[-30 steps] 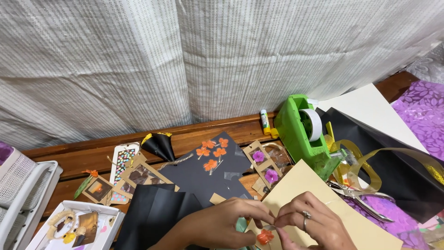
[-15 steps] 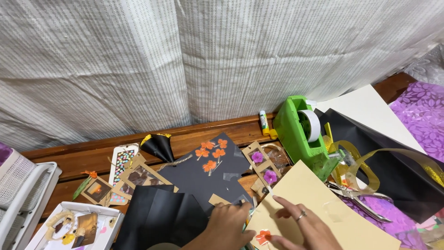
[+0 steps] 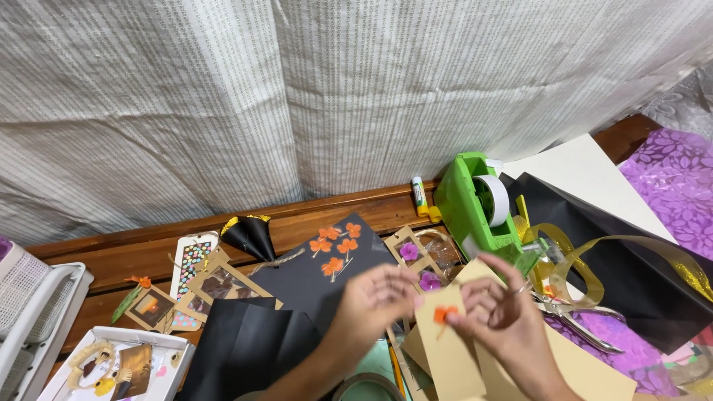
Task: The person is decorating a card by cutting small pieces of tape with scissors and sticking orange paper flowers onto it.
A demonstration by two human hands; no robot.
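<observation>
My left hand [image 3: 373, 303] and my right hand [image 3: 499, 318] hold up a small tan card [image 3: 448, 349] between them, above the table. A small orange pressed flower [image 3: 445, 314] sits on the card's top part, under my right thumb. My left fingers grip the card's left top corner. Both hands are blurred by motion. Just behind them lies a black card with several orange flowers [image 3: 334, 255], and small tan frames with purple flowers [image 3: 417, 261].
A green tape dispenser [image 3: 477, 206] stands behind my right hand, with a glue stick [image 3: 420, 195] beside it. Metal pliers [image 3: 578, 321], gold ribbon [image 3: 594, 261] and black paper [image 3: 621, 256] lie right. Black folded paper [image 3: 245, 349], a white tray [image 3: 119, 369] and a white basket [image 3: 30, 312] are left.
Both hands rose from the bottom edge toward the middle of the view, lifting the tan card with the orange flower up off the larger tan sheet.
</observation>
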